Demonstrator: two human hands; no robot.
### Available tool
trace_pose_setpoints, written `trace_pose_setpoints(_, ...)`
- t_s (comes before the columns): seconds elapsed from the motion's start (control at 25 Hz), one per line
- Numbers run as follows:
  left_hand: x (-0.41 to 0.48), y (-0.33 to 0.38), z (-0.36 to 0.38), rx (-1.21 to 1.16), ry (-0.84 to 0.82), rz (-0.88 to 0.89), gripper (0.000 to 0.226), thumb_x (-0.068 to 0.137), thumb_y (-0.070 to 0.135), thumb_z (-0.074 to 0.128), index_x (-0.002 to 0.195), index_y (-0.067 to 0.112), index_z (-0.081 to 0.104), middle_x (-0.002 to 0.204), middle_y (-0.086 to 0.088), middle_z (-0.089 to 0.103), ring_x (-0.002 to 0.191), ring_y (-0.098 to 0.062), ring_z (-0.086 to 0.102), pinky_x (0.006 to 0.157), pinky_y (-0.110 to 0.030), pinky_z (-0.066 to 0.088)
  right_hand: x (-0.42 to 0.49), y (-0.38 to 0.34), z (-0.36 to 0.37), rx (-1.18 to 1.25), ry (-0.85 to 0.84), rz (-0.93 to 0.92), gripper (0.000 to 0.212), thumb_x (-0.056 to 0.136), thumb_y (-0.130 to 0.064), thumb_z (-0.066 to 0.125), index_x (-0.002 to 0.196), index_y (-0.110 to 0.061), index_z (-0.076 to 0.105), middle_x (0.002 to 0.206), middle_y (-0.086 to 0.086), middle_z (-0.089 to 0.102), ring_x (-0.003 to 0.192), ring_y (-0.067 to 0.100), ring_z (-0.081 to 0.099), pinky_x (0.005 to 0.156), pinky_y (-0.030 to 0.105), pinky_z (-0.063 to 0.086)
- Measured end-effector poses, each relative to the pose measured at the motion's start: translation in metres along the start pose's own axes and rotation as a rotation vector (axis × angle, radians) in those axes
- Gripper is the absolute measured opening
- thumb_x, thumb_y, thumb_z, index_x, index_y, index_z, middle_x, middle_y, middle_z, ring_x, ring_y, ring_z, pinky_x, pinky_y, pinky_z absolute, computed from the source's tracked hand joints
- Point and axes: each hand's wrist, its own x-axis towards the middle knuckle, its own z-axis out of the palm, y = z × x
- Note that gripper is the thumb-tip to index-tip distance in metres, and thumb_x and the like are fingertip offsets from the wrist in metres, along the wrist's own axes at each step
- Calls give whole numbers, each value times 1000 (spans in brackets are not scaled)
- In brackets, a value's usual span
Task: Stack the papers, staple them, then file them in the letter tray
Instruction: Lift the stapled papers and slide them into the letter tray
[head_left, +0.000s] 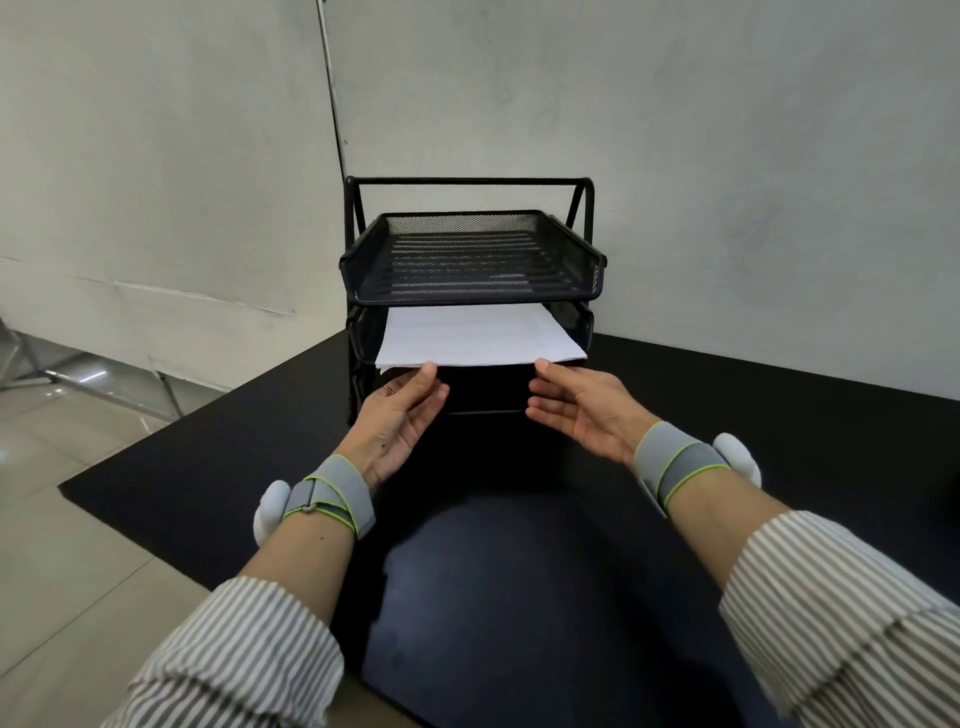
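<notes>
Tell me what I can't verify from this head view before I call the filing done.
- Staple: none visible on the papers; their rear corners are hidden under the top tray.
- Lower tiers: lost in shadow behind the left hand and right hand.
- Stapler: not in view.
- Fingertip contact with the paper edge: unclear.

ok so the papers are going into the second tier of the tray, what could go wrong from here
1. The papers still stick out past the front of the letter tray, so they may sag or slide out unless pushed deeper.
2. The left hand and right hand touch only the front edge with their fingertips; an uneven push could skew or buckle the sheets.
3. A lower sheet's corner already peeks out at the left, so the stack may be misaligned.
</notes>
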Motion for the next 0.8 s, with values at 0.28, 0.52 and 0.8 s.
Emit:
trace_pose_setpoints(0.28, 16, 1, 7, 46, 164, 39, 9, 87, 15, 65, 82, 11, 59, 76, -3, 59, 62, -9, 62, 47, -12, 53, 9, -8, 10, -101, 56, 75, 23, 92, -30, 62, 88, -7, 63, 81, 7, 66, 69, 21, 63, 60, 30, 60)
trace_pose_setpoints(0.52, 23, 4, 18, 15, 215, 37, 15, 88, 11, 60, 74, 10, 55, 51, -2, 63, 39, -7, 62, 42, -13, 51, 20, -12, 17, -149, 93, 136, 21, 92, -30, 58, 84, -11, 62, 78, 3, 68, 65, 20, 63, 54, 26, 56)
trace_pose_setpoints(0.8, 24, 2, 20, 18, 232, 41, 14, 89, 14, 58, 76, 10, 54, 69, -6, 58, 57, -14, 61, 44, -13, 51, 24, -10, 17, -190, 100, 140, 25, 91, -36, 59, 84, -12, 63, 78, 3, 69, 61, 18, 64, 43, 19, 49)
